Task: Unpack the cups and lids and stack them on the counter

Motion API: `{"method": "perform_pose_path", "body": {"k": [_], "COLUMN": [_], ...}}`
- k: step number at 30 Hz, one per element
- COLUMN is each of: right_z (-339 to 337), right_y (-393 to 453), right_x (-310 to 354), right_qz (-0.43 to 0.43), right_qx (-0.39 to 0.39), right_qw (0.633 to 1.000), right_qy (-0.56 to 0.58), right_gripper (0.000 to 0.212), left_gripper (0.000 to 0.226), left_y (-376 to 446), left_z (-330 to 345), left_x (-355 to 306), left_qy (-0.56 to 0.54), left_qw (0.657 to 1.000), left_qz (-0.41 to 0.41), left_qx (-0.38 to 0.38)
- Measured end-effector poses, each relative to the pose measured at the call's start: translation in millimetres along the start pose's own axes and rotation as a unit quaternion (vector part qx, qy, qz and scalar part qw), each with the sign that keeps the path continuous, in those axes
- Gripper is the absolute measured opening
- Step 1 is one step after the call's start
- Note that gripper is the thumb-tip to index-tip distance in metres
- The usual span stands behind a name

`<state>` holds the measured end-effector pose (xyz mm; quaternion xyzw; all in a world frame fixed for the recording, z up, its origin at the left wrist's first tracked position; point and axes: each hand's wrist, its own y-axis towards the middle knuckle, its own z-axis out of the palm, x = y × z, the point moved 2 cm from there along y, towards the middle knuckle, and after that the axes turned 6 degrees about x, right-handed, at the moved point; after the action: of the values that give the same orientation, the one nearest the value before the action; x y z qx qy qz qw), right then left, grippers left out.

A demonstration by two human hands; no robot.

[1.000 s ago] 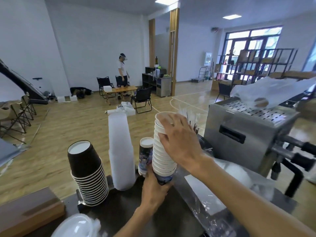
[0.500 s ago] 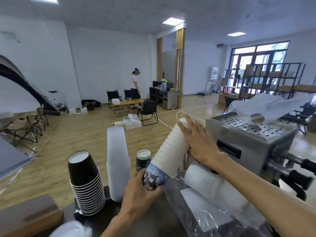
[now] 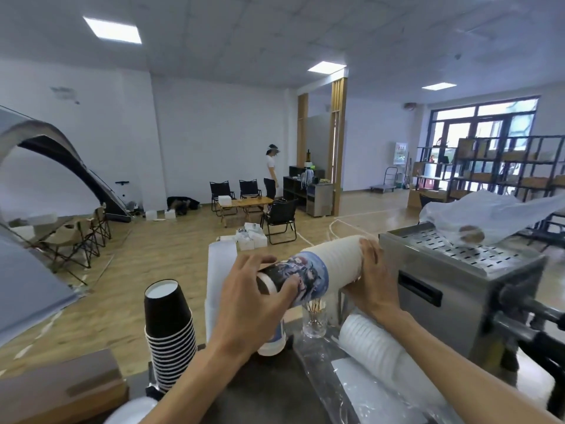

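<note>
A long stack of white paper cups (image 3: 333, 264) with a printed blue cup at its base lies nearly level in the air above the counter. My left hand (image 3: 253, 301) grips the printed base end. My right hand (image 3: 371, 286) holds the open rim end, fingers wrapped over it. A stack of upside-down black cups (image 3: 169, 332) stands at the left. Beside it rises a tall stack of frosted plastic cups (image 3: 220, 270). One printed cup (image 3: 273, 341) stands behind my left wrist. Another sleeve of white cups (image 3: 376, 347) lies in clear wrap on the counter.
A steel machine (image 3: 452, 289) with a plastic bag (image 3: 489, 215) on top stands at the right. A glass of toothpicks (image 3: 315, 319) stands below the held stack. A wooden box (image 3: 58, 390) lies at the lower left. Across the room, a person stands near folding chairs.
The cup stack was upright on the counter, then tipped rightward and rose; now it is held almost level. My left hand moved from under the base to over its end.
</note>
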<state>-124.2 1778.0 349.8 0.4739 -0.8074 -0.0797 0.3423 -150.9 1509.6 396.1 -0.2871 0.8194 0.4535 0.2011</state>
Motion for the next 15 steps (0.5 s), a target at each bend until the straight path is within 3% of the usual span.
{"method": "perform_pose_path", "body": {"k": [6, 15], "right_z": [14, 60], "right_y": [5, 12], "right_x": [34, 105], "right_qz": [0.046, 0.123], "right_qx": [0.010, 0.099], "right_qw": [0.988, 0.960], "right_qy": [0.145, 0.231], "right_gripper": [0.105, 0.092], "left_gripper": [0.058, 0.063], "left_y": [28, 102], "left_z": [-15, -9], "left_x": [-29, -28], "left_qy": [-0.104, -0.130], "left_qw": [0.986, 0.983], "left_qz": [0.048, 0.032], "left_qx": [-0.122, -0.128]}}
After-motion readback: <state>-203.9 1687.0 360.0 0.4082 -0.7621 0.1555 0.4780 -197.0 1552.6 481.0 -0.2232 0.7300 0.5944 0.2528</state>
